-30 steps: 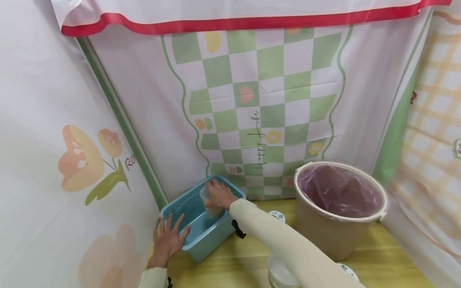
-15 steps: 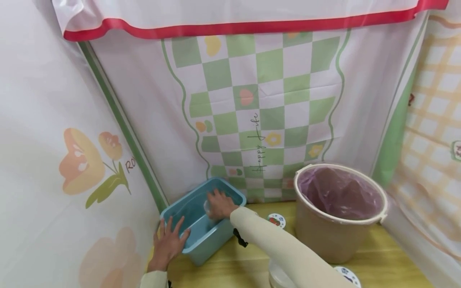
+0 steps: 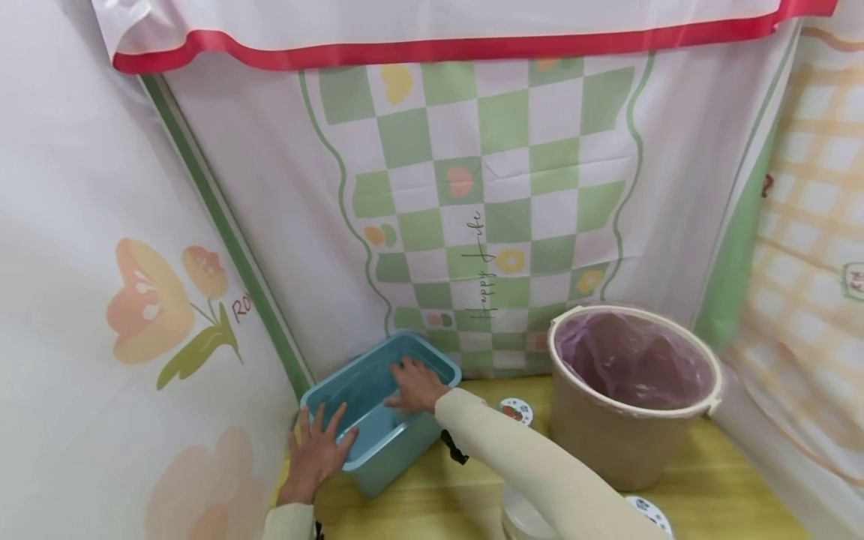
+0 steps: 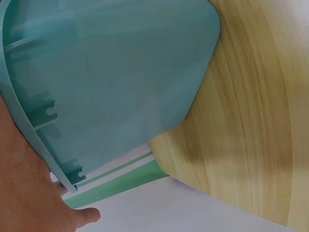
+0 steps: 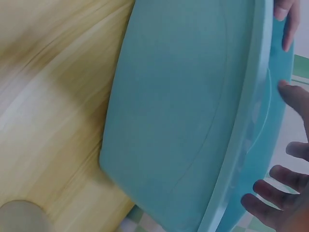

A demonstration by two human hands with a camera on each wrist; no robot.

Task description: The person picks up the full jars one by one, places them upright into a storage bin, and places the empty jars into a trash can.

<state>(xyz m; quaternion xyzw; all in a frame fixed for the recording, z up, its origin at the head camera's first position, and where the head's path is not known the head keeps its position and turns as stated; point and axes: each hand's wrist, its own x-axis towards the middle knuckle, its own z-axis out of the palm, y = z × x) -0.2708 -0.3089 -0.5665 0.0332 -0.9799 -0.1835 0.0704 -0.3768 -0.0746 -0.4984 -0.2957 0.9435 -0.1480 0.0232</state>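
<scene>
Against the back-left corner of the wooden surface [image 3: 432, 495] sits the teal bin [image 3: 394, 442] — my left hand [image 3: 317, 454] lies flat-fingered on its near rim, my right hand [image 3: 415, 386] reaches inside, grasp unclear — so I'd brace it steady.

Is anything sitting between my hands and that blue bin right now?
Nothing visible. The left hand rests spread on the blue bin's near-left rim, and the right hand reaches over the rim into it. The lined bucket stands off to the right.
</scene>
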